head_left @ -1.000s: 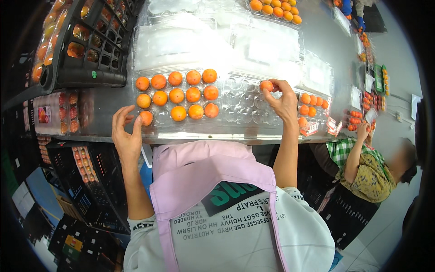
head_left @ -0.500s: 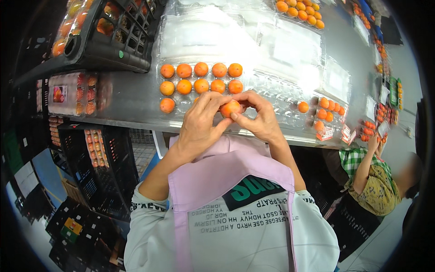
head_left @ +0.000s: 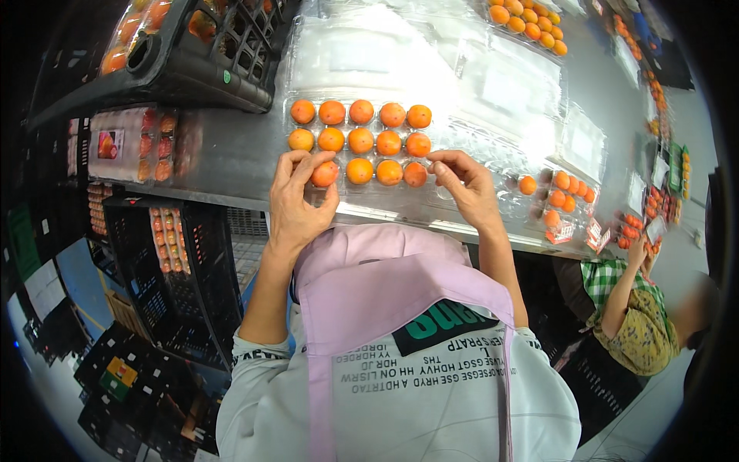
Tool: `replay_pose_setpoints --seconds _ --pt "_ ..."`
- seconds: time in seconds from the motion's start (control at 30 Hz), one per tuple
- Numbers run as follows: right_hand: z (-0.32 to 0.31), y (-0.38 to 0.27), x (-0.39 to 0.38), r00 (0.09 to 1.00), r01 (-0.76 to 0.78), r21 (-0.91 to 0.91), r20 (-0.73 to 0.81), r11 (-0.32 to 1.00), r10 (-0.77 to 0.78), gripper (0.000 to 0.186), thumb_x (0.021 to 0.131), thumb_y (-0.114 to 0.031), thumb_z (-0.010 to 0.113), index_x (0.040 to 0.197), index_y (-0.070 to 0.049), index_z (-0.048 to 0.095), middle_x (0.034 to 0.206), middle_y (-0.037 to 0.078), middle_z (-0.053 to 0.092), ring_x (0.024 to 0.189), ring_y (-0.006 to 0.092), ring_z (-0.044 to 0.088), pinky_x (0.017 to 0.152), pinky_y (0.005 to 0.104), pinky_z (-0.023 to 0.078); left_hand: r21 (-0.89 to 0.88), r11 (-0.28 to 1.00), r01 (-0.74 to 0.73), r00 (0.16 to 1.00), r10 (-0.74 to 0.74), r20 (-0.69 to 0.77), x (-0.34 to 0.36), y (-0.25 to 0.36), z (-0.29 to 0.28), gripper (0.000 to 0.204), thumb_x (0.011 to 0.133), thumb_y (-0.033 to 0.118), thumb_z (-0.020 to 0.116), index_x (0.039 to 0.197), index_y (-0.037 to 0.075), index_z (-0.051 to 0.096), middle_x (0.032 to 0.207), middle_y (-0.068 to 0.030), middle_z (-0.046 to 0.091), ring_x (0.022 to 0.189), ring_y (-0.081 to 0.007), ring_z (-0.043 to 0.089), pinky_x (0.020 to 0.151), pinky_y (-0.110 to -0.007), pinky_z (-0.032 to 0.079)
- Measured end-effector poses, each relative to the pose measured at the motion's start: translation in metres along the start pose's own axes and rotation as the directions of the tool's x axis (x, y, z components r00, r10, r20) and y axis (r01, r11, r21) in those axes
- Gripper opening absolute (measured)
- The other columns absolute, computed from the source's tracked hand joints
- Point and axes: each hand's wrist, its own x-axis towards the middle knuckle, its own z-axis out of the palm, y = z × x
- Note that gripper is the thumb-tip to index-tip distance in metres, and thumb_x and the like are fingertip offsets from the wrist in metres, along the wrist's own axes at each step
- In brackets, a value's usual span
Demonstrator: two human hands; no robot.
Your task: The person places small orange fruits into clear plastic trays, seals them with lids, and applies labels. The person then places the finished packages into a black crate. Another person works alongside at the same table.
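My left hand (head_left: 304, 189) has its fingers round an orange fruit (head_left: 324, 174) at the front left corner of a clear plastic tray (head_left: 389, 158), which bears several rows of similar fruit. At that tray's right end, my right hand (head_left: 450, 169) has thumb and forefinger apart, holding nothing, beside the front corner fruit (head_left: 416, 174). Farther right, a single fruit (head_left: 527, 185) sits in another moulded clear tray (head_left: 493, 185). Stacked clear sheets or lids (head_left: 339, 54) lie behind, their detail washed out by glare.
Black crate with fruit packs (head_left: 177, 69) at upper left; labelled pack (head_left: 131, 142) left; black crates (head_left: 146, 285) below. Filled tray (head_left: 523, 23) at the back, small fruit tray (head_left: 566, 196) right. A co-worker (head_left: 627, 323) handles packs at far right. Metal table edge (head_left: 385, 215) runs across.
Both hands were together on one fruit half a second ago; they have parted, the left keeping a fruit at the front left, the right letting go and moving right. The view has shifted.
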Motion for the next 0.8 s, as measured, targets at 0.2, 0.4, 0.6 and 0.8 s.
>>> replay_pose_setpoints --seconds 0.2,0.4,0.6,0.8 --pt "-0.009 0.003 0.001 0.999 0.004 -0.042 -0.053 0.999 -0.006 0.024 0.089 -0.019 0.06 0.105 -0.001 0.065 0.084 0.004 0.065 0.079 0.0102 0.058 0.071 0.025 0.046 0.159 0.983 -0.092 0.996 0.089 0.026 -0.004 -0.013 0.007 0.03 0.066 0.007 0.069 0.094 0.008 0.062 0.094 -0.0066 0.059 0.091 -0.0263 0.054 0.081 -0.038 0.043" --pt "-0.007 0.001 0.002 0.998 -0.021 -0.112 -0.057 0.993 0.015 0.023 0.088 -0.018 0.061 0.103 -0.001 0.065 0.085 0.004 0.065 0.079 0.0106 0.059 0.072 0.0255 0.047 0.263 0.949 -0.176 0.983 0.156 0.097 -0.005 -0.017 0.009 0.027 0.068 0.01 0.07 0.094 0.008 0.062 0.093 -0.0032 0.062 0.094 -0.0249 0.052 0.086 -0.038 0.038" --pt "-0.012 0.007 0.001 0.997 -0.014 -0.079 -0.08 0.997 0.007 0.021 0.089 -0.016 0.061 0.104 -0.001 0.065 0.085 0.004 0.065 0.079 0.0102 0.059 0.072 0.0253 0.047 0.301 0.933 -0.198 0.977 0.165 0.133 -0.004 -0.019 0.009 0.032 0.067 0.009 0.071 0.098 0.008 0.063 0.1 -0.0048 0.059 0.1 -0.0266 0.05 0.088 -0.04 0.038" --pt "-0.039 0.019 -0.014 0.984 -0.049 -0.079 -0.174 0.996 0.035 0.02 0.089 -0.014 0.06 0.103 -0.001 0.065 0.085 0.003 0.065 0.079 0.0089 0.059 0.073 0.0242 0.047 0.284 0.943 -0.173 0.981 0.141 0.132 -0.003 -0.014 0.009 0.039 0.066 0.01 0.073 0.103 0.009 0.062 0.11 -0.0095 0.053 0.106 -0.03 0.048 0.092 -0.042 0.038"
